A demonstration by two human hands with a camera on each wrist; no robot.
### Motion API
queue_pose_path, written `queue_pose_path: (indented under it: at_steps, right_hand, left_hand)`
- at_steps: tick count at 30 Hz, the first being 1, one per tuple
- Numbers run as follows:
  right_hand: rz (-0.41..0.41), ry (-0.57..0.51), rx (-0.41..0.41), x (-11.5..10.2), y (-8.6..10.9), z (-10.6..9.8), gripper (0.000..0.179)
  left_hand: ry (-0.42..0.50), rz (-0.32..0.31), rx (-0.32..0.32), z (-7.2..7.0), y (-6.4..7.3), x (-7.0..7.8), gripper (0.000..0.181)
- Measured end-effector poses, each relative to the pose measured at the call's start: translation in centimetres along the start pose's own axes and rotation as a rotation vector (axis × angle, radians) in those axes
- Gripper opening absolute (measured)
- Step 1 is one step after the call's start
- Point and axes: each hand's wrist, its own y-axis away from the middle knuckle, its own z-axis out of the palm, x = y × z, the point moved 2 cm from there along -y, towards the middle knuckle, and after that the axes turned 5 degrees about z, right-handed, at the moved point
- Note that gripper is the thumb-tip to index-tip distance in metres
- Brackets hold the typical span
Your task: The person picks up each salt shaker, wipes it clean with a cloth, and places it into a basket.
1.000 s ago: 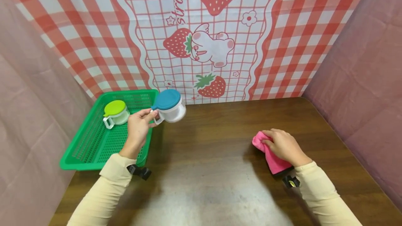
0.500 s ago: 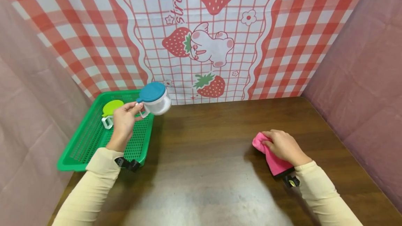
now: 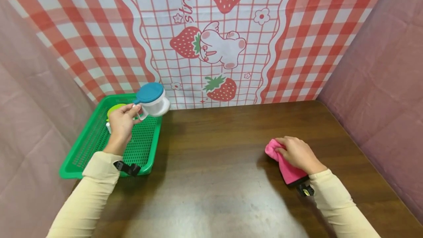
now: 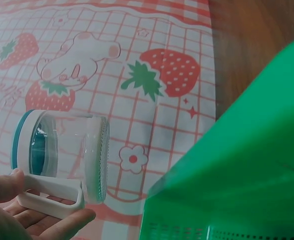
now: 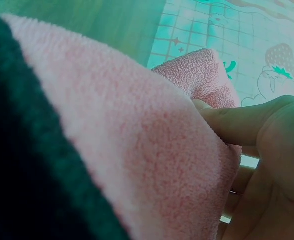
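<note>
My left hand [image 3: 121, 122] pinches the white handle [image 4: 52, 192] of a clear seasoning jar [image 3: 155, 106] with a blue lid [image 3: 149, 92]. The jar is held up over the back right part of a green basket [image 3: 153, 150]. In the left wrist view its clear body [image 4: 69, 150] looks empty. A second jar with a lime-green lid [image 3: 115, 108] sits inside the basket, mostly hidden behind my left hand. On the right, my right hand [image 3: 299, 153] grips a bunched pink cloth [image 3: 289, 170], its dark underside showing along the lower edge.
A brown wooden table [image 3: 211, 157] lies beneath both hands. Red-checked strawberry cloth [image 3: 218, 47] hangs behind it. Pink curtains [image 3: 373, 83] close off both sides. The basket's rim [image 3: 71, 175] stands at the table's left.
My left hand has carried the blue-lidded jar leftward and slightly up, from beside the basket to over its back right part. The right hand and pink cloth have hardly moved.
</note>
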Motion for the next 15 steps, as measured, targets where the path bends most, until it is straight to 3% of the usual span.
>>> queue_pose_path:
  at_steps: [5,9,15]
  right_hand:
    - [0.015,0.0,-0.017,0.1,0.1,0.7,0.029]
    - [0.007,0.006,-0.021,0.2,0.1,1.6,0.029]
    - [0.003,0.015,-0.029,0.2,0.1,2.6,0.03]
  left_hand:
    - [0.006,0.002,0.024,-0.3,-0.8,0.2,0.003]
    - [-0.014,-0.017,0.047,-0.7,-1.3,0.2,0.013]
    - [0.016,-0.036,0.096,-1.4,-1.9,0.1,0.006]
